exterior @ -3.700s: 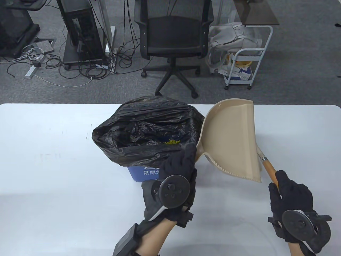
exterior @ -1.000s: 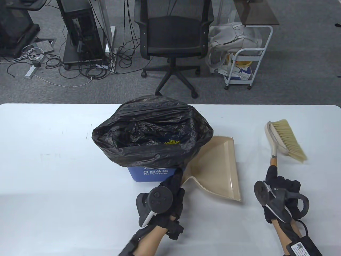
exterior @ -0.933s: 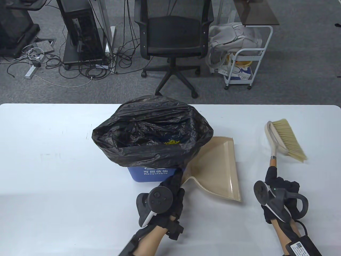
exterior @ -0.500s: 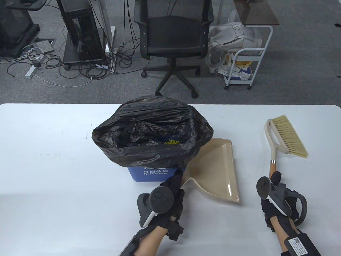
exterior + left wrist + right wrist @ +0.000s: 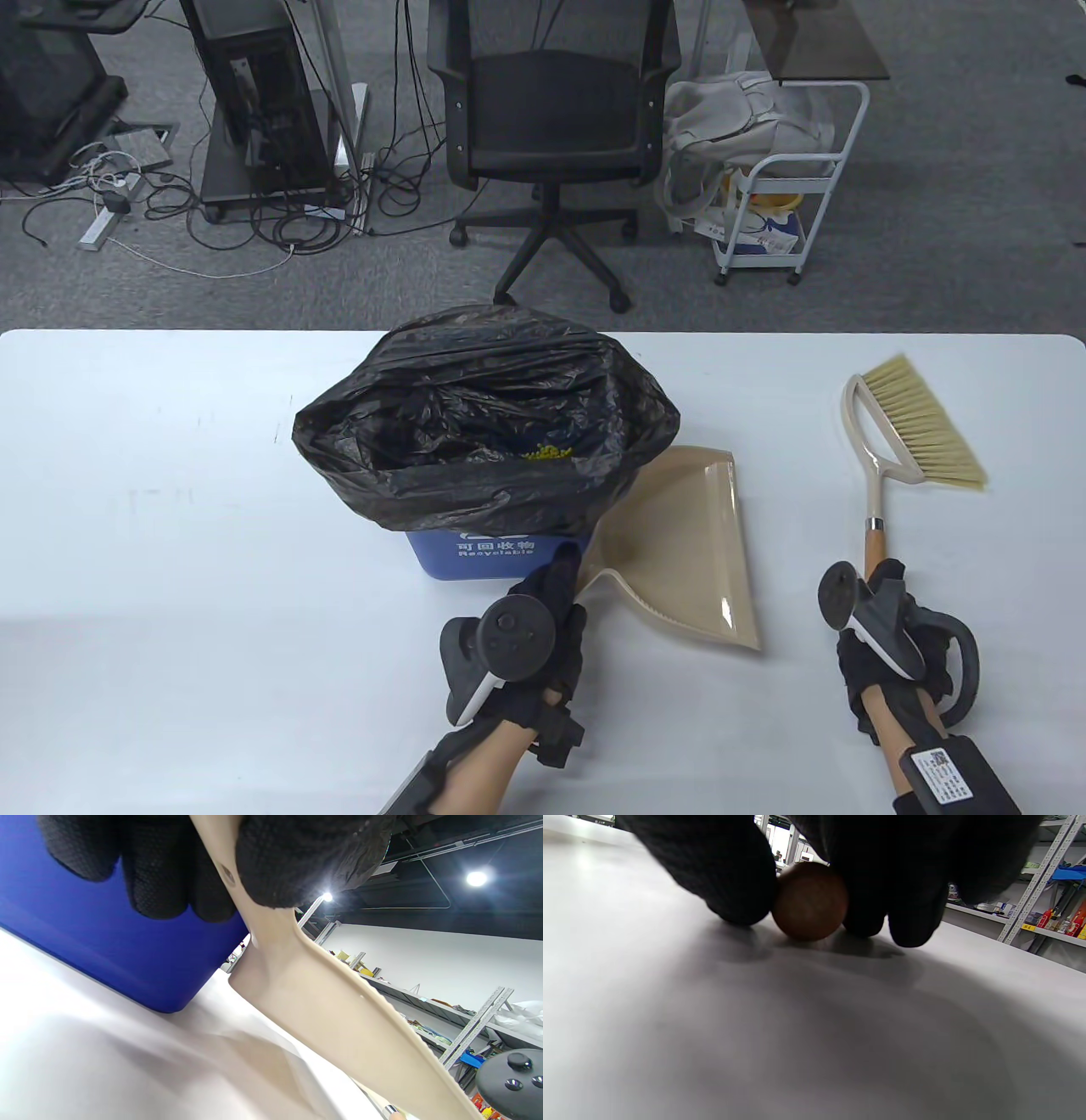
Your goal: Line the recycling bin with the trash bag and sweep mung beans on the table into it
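Observation:
The blue recycling bin (image 5: pixel 475 552) stands mid-table, lined with a black trash bag (image 5: pixel 484 416); green mung beans (image 5: pixel 547 454) lie inside it. A beige dustpan (image 5: pixel 687 543) lies flat on the table to the bin's right. My left hand (image 5: pixel 551 594) grips its handle (image 5: pixel 237 887), fingers and thumb pinching it beside the bin wall (image 5: pixel 106 942). A brush (image 5: pixel 912 433) with a wooden handle lies at the right. My right hand (image 5: pixel 887 607) curls round the handle's end (image 5: pixel 809 902), low on the table.
The white table (image 5: pixel 170 552) runs the width of the view, its far edge just behind the bin. Beyond it on the floor stand an office chair (image 5: pixel 551 110), a white cart (image 5: pixel 789 178) and computer gear with cables.
The dustpan, earlier tipped over the bag, now lies flat on the table. In the last second the brush swung slightly clockwise as my right hand drew back toward me. The left hand barely moved.

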